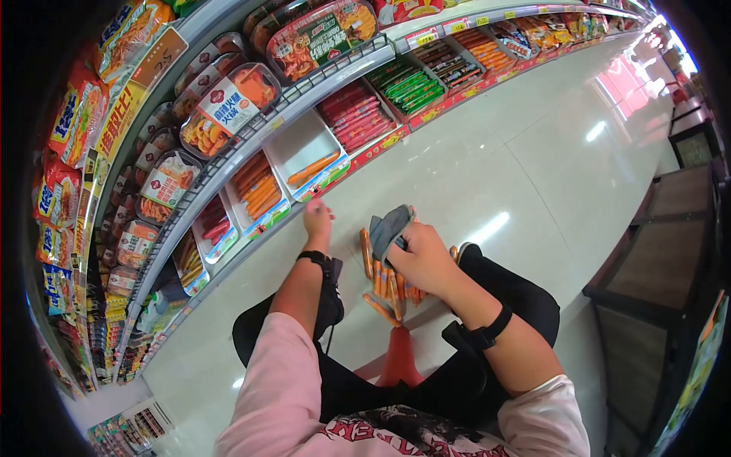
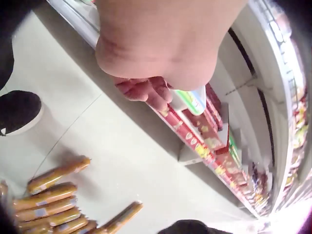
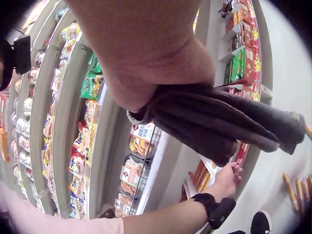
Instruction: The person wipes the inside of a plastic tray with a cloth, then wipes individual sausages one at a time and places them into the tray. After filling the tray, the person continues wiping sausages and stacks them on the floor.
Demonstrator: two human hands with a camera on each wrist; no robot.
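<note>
On the lowest shelf, just beyond the left hand (image 1: 318, 221), a white tray (image 1: 293, 145) holds a few orange sausages (image 1: 314, 167) along its near side, with most of its bottom bare. Left of that hand, a second tray (image 1: 270, 216) is filled with orange sausages in a layer, and farther left a smaller tray (image 1: 221, 247) holds dark red sticks (image 1: 215, 222). Beyond the left hand and to its right stand a box of red-wrapped sticks (image 1: 358, 118) and, farther off, one of green-wrapped sticks (image 1: 413, 91). The left hand hangs near the shelf edge with its fingers loosely curled; whether anything small lies inside them cannot be told. The right hand (image 1: 420, 257) is closed round a bunched grey cloth (image 1: 390, 232), its fingers partly hidden by the fabric. Loose sausages (image 1: 392, 286) lie on the floor (image 1: 487, 175) below the right hand and on its near side, mostly side by side, one of them slanting nearer the person. A red stool (image 1: 400, 358) stands nearer the person than both hands, between the legs.
</note>
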